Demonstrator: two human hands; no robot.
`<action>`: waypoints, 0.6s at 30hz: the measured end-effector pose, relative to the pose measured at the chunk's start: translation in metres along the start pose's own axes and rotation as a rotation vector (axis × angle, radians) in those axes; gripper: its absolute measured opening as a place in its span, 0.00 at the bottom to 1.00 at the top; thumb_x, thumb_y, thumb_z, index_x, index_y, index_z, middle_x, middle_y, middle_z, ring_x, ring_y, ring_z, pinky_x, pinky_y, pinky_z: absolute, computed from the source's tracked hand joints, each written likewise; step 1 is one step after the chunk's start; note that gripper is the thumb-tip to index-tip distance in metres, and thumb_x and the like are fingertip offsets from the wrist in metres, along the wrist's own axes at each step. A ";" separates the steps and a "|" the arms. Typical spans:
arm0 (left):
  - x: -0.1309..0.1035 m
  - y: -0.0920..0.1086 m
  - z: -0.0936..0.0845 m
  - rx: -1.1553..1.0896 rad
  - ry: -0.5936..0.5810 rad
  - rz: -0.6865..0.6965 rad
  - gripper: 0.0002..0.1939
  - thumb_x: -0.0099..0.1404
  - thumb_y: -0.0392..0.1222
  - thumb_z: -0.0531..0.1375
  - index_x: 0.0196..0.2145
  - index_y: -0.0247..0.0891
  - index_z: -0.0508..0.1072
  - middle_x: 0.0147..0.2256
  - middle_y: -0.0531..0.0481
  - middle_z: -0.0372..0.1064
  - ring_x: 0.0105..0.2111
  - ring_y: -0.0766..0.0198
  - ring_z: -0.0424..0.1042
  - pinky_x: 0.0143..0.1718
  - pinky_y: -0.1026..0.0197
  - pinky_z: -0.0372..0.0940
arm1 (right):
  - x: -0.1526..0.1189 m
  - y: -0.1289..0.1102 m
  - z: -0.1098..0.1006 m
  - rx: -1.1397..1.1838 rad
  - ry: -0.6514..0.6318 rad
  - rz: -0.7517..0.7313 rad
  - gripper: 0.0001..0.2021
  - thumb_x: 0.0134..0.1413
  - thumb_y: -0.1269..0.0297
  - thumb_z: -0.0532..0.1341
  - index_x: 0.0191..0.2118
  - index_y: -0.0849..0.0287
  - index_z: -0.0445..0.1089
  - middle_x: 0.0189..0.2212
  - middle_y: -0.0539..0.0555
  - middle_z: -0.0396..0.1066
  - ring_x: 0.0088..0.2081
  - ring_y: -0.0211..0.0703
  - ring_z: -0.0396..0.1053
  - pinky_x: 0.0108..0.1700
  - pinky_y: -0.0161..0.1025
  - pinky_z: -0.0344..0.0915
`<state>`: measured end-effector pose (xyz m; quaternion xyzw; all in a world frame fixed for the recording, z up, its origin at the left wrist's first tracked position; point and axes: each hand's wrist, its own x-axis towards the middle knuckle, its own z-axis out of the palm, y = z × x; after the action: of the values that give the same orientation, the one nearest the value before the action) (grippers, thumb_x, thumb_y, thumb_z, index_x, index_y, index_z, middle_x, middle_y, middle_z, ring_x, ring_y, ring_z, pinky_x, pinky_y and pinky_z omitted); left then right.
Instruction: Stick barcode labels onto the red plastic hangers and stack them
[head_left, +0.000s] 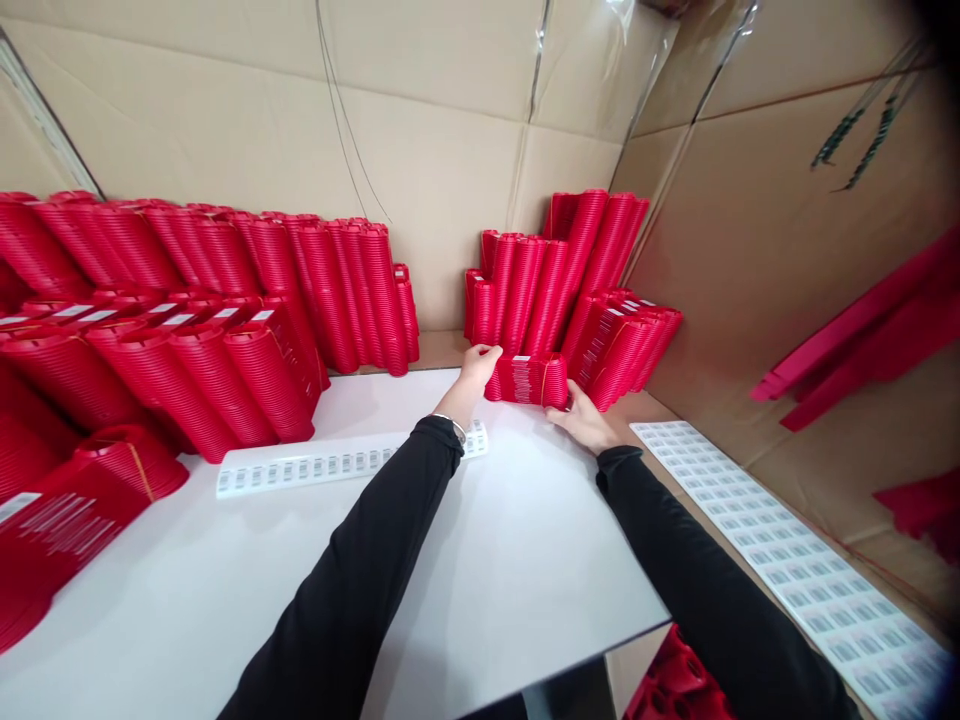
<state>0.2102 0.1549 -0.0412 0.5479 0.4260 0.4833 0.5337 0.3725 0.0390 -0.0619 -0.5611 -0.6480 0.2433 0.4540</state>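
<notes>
A short bundle of nested red pieces (529, 380), with white print and a white label on top, stands at the far side of the white board. My left hand (474, 376) grips its left end, thumb and fingers closed at the top corner. On the right end, my right hand (586, 420) has its thumb low on the near side and its fingers behind, partly hidden. Just behind the bundle rise taller stacks of the same red pieces (525, 290). Under my left forearm lies a strip of barcode labels (315, 466).
Rows of red stacks (277, 370) line the left and back, one lying stack (75, 520) at near left. Sheets of barcode labels (780, 550) lie along the right. Cardboard walls (435, 150) enclose the white board (495, 560). More red pieces (679, 680) sit below its front edge.
</notes>
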 end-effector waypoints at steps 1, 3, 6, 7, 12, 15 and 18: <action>0.000 0.000 0.001 0.002 0.031 -0.006 0.09 0.61 0.43 0.56 0.34 0.35 0.64 0.28 0.52 0.64 0.26 0.69 0.65 0.30 0.63 0.62 | 0.001 0.000 0.001 0.039 0.024 0.006 0.25 0.44 0.66 0.61 0.51 0.59 0.57 0.42 0.56 0.68 0.41 0.44 0.68 0.42 0.41 0.67; -0.001 0.000 0.003 0.009 0.076 -0.014 0.09 0.61 0.45 0.56 0.35 0.36 0.63 0.30 0.51 0.65 0.28 0.67 0.66 0.33 0.62 0.62 | 0.003 0.000 0.004 0.110 0.071 0.020 0.23 0.45 0.62 0.62 0.49 0.57 0.59 0.39 0.54 0.69 0.38 0.43 0.68 0.40 0.41 0.68; -0.004 0.004 0.003 0.024 0.119 -0.005 0.12 0.63 0.50 0.53 0.36 0.39 0.61 0.34 0.48 0.67 0.34 0.63 0.67 0.38 0.59 0.63 | 0.004 -0.002 0.009 0.213 0.145 0.054 0.17 0.47 0.54 0.61 0.42 0.55 0.61 0.27 0.49 0.67 0.27 0.40 0.66 0.27 0.38 0.67; -0.006 0.006 0.003 0.030 0.124 0.008 0.13 0.64 0.52 0.51 0.37 0.39 0.61 0.36 0.47 0.67 0.36 0.61 0.67 0.40 0.58 0.63 | 0.004 -0.003 0.011 0.251 0.169 0.065 0.16 0.48 0.51 0.60 0.40 0.55 0.61 0.24 0.48 0.65 0.23 0.39 0.64 0.23 0.37 0.64; -0.022 0.019 -0.004 0.073 0.083 0.177 0.18 0.65 0.55 0.48 0.45 0.40 0.62 0.46 0.43 0.66 0.47 0.58 0.66 0.49 0.57 0.58 | 0.007 -0.008 0.019 0.443 0.258 0.062 0.17 0.51 0.46 0.57 0.38 0.54 0.61 0.23 0.47 0.64 0.22 0.36 0.62 0.22 0.34 0.63; -0.033 0.021 -0.007 0.092 0.061 0.297 0.22 0.65 0.56 0.49 0.51 0.43 0.60 0.51 0.45 0.64 0.51 0.58 0.64 0.52 0.59 0.56 | 0.008 -0.011 0.021 0.525 0.265 0.061 0.17 0.50 0.46 0.58 0.36 0.55 0.62 0.25 0.47 0.65 0.24 0.36 0.64 0.25 0.35 0.65; -0.039 0.016 -0.007 0.096 0.088 0.368 0.22 0.66 0.55 0.47 0.52 0.43 0.60 0.52 0.46 0.63 0.52 0.58 0.63 0.53 0.59 0.55 | 0.006 -0.014 0.022 0.550 0.267 0.076 0.18 0.48 0.45 0.58 0.36 0.55 0.63 0.26 0.49 0.67 0.24 0.37 0.65 0.24 0.35 0.65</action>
<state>0.1960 0.1162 -0.0280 0.6197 0.3643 0.5753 0.3903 0.3469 0.0455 -0.0585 -0.4680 -0.4709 0.3508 0.6605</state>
